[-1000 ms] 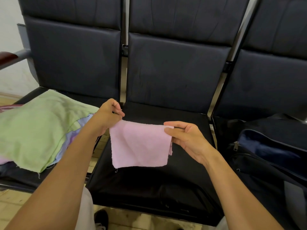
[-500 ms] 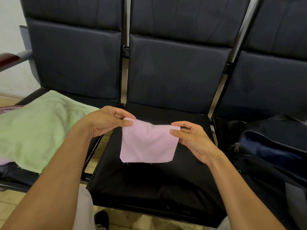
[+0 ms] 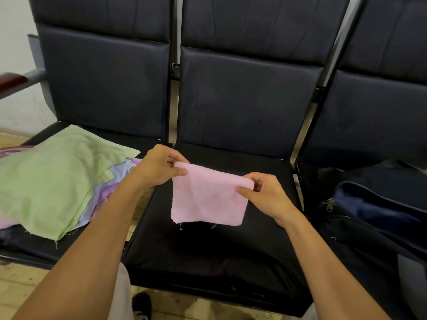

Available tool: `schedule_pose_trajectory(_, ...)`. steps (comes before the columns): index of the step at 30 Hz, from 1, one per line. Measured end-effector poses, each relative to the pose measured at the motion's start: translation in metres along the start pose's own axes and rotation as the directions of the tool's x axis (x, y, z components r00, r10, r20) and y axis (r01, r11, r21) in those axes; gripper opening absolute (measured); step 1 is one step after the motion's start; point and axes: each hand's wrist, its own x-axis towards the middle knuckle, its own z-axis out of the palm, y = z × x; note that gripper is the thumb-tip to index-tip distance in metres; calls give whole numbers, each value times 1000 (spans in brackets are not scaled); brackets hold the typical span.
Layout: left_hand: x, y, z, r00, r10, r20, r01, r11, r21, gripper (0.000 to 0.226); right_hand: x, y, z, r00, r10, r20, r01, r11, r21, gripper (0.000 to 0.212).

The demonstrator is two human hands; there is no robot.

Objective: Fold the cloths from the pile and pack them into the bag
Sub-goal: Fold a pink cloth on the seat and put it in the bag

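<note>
A small pink cloth [image 3: 208, 197], folded over along its top edge, hangs above the middle seat. My left hand [image 3: 159, 166] pinches its top left corner and my right hand [image 3: 265, 195] pinches its top right corner. The pile of cloths [image 3: 53, 179] lies on the left seat, a light green one on top with lilac and purple ones under it. The dark blue bag [image 3: 374, 218] stands unzipped on the right seat, its inside dark.
A row of three black padded seats [image 3: 208, 262] with tall backrests fills the view. A wooden armrest [image 3: 11, 79] sticks out at far left. Tiled floor and a dark shoe [image 3: 141, 303] show below the seat's front edge.
The cloth has gone from hanging open to being folded over, and both hands have shifted their pinch along its top edge while lowering it slightly toward the middle seat.
</note>
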Motion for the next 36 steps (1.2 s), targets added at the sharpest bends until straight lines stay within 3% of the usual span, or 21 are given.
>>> schedule_pose_trajectory(5,4,2,10,991,106,-76,-92,980,178,18,7,8,1,985,-102,-139,81,985,-154,15)
schedule_pose_trajectory(8,4,6,17,978,172,-117,-165,984,66,15,6,9,-1,991,-69,-115,57,993,-105,14)
schedule_pose_trajectory(12,-3,18,32,948,307,-80,-311,949,-49,23,4,11,-1,989,-65,-133,37,979,-199,15)
schedule_pose_trajectory(16,-8,28,45,925,375,-51,-379,921,-96,26,4,8,3,995,-96,-26,93,991,-99,35)
schedule_pose_trajectory(20,-12,32,56,905,424,32,-418,901,-117,29,-1,3,15,982,-167,87,171,984,-48,40)
schedule_pose_trajectory(30,-12,35,56,921,389,-5,-380,897,-227,26,-4,-8,16,980,-200,25,201,979,-38,20)
schedule_pose_trajectory(36,-10,20,48,921,290,259,-284,957,-60,32,-6,-13,4,988,-155,-22,156,985,72,13)
